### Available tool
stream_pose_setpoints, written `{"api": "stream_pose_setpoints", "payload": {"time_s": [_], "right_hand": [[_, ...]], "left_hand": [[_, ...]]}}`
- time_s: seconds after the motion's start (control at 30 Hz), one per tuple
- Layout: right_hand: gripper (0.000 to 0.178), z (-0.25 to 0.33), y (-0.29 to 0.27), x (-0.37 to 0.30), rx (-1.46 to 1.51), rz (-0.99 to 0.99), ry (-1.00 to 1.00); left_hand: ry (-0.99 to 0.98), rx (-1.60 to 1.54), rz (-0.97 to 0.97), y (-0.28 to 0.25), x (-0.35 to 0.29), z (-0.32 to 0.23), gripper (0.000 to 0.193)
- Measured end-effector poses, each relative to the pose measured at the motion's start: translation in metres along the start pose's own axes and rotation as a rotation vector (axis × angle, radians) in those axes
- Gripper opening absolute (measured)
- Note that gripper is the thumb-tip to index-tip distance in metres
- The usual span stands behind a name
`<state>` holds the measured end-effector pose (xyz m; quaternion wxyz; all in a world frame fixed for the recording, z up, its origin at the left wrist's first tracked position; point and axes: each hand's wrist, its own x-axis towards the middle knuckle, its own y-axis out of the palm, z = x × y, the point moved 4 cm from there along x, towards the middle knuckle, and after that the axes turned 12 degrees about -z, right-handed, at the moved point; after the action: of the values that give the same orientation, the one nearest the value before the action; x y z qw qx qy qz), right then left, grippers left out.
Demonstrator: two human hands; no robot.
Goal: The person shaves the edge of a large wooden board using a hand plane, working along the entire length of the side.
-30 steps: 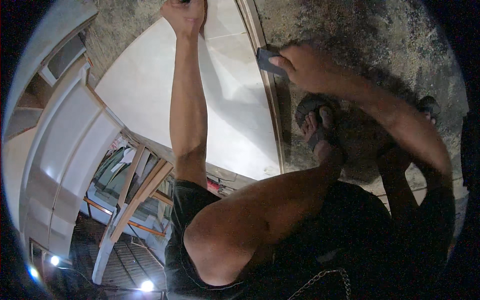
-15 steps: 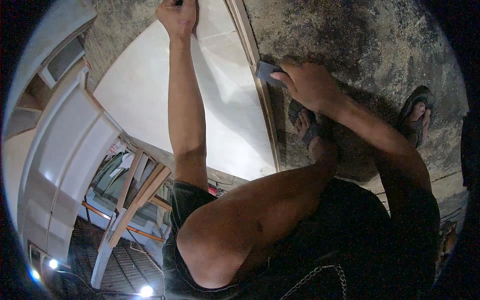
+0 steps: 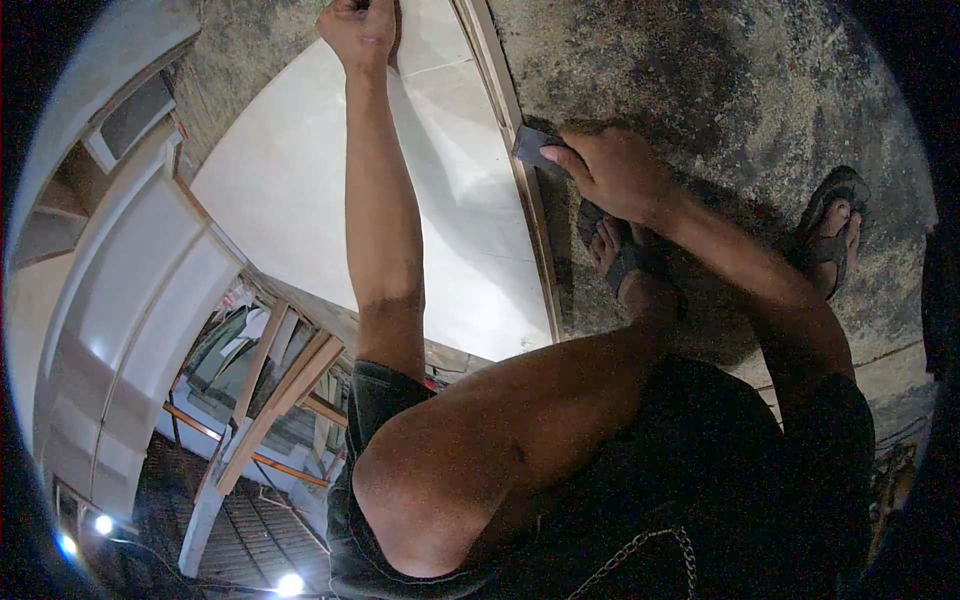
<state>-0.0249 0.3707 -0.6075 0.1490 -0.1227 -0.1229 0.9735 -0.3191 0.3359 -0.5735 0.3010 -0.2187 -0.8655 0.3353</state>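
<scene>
A large white panel (image 3: 280,180) with a curved far-left side and a wooden edge strip (image 3: 504,95) stands in front of me. My right hand (image 3: 620,172) is closed round a dark grey, flat block that looks like a sanding block (image 3: 538,146). Its end touches the wooden strip on the panel's right side. At the top of the view, my left hand (image 3: 362,35) is curled at the panel's upper part. The picture's edge cuts off part of its fingers, and what they grip cannot be made out.
My sandalled feet (image 3: 612,250) rest on the stained, dusty floor (image 3: 690,60), right of the panel. Pale cabinet-like panels (image 3: 150,240) rise at the left. Behind them are wooden frame pieces (image 3: 280,410) and bright lamps (image 3: 290,585) at the lower left.
The left forearm appears slightly further right as the view shifts a little. The right hand keeps the block at nearly the same spot on the wooden strip.
</scene>
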Motion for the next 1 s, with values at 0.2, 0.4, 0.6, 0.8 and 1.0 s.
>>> {"api": "stream_pose_setpoints", "payload": {"time_s": [0.2, 0.4, 0.6, 0.8, 1.0], "right_hand": [[0.038, 0.005, -0.002, 0.000, -0.072, -0.056, -0.064], [0.033, 0.007, 0.002, 0.002, -0.170, -0.077, -0.161], [0.030, 0.013, 0.000, 0.009, -0.169, 0.009, -0.107], [0.035, 0.014, 0.010, 0.015, -0.078, 0.140, 0.043], [0.039, 0.002, 0.013, 0.024, 0.056, 0.275, 0.110]], "left_hand": [[-0.028, 0.016, -0.007, -0.003, 0.001, 0.001, 0.033], [-0.079, 0.079, 0.000, -0.003, -0.001, 0.001, 0.032], [-0.079, 0.066, -0.049, -0.001, 0.000, -0.001, 0.032], [-0.098, 0.059, -0.061, -0.002, -0.008, 0.003, 0.031], [-0.101, -0.114, -0.038, 0.007, -0.004, -0.004, 0.034]]}}
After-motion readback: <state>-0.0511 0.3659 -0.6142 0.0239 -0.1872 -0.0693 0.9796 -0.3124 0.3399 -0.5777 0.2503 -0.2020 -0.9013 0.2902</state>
